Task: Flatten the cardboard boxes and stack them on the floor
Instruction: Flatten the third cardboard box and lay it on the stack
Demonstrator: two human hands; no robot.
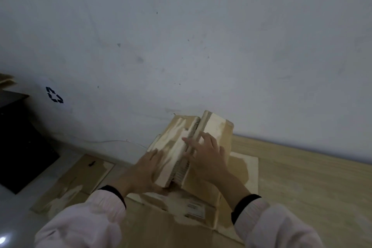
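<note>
A brown cardboard box (177, 143) stands on the floor near the wall, its two top flaps meeting at a raised centre seam. My left hand (145, 169) lies flat on the left flap with fingers spread. My right hand (205, 153) rests on the right flap, its fingertips over the seam between the flaps. Neither hand grips anything. Under and around the box lie flattened cardboard sheets (245, 169), one spreading toward me and another flat cardboard piece (80, 179) to the left.
A white scuffed wall (181, 46) rises right behind the box. A dark cabinet or block (18, 139) stands at the left on grey floor. Light wooden flooring (312, 177) extends to the right.
</note>
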